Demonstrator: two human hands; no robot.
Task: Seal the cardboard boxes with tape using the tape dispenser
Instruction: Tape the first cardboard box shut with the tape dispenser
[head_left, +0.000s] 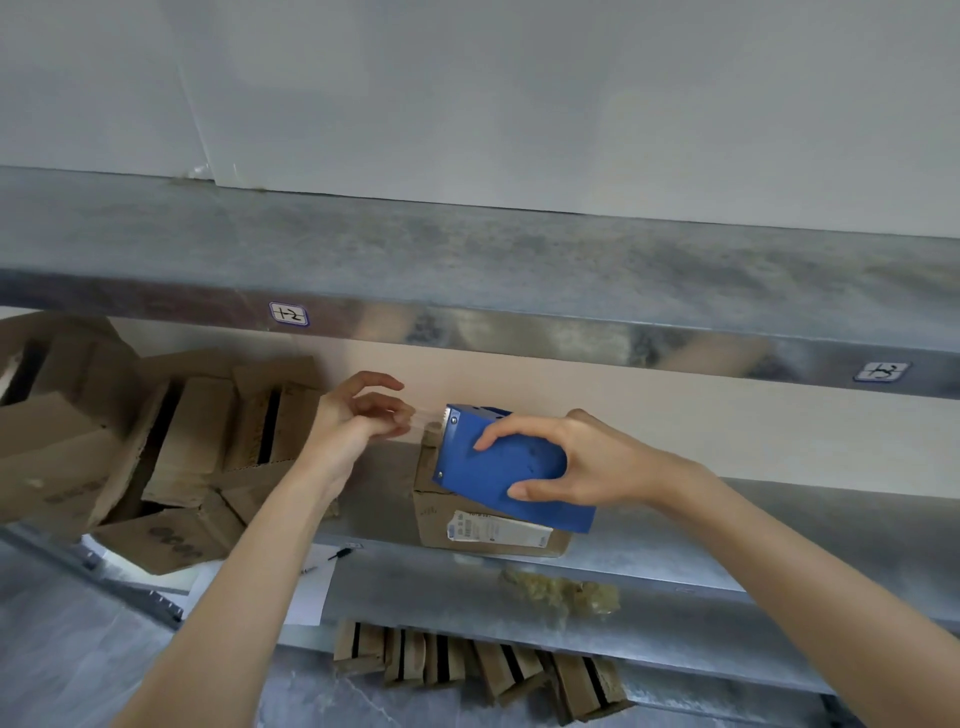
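My right hand grips a blue tape dispenser from its right side, held above a small cardboard box that stands on the metal shelf. The box carries a white label on its front. A short strip of clear tape runs from the dispenser's toothed edge leftwards. My left hand pinches the free end of that strip, just left of the dispenser and above the box's top left corner.
A heap of small cardboard boxes lies on the shelf at the left. More boxes stand in a row on the level below. An upper metal shelf overhangs the work area. A white paper with a pen lies near the shelf's front edge.
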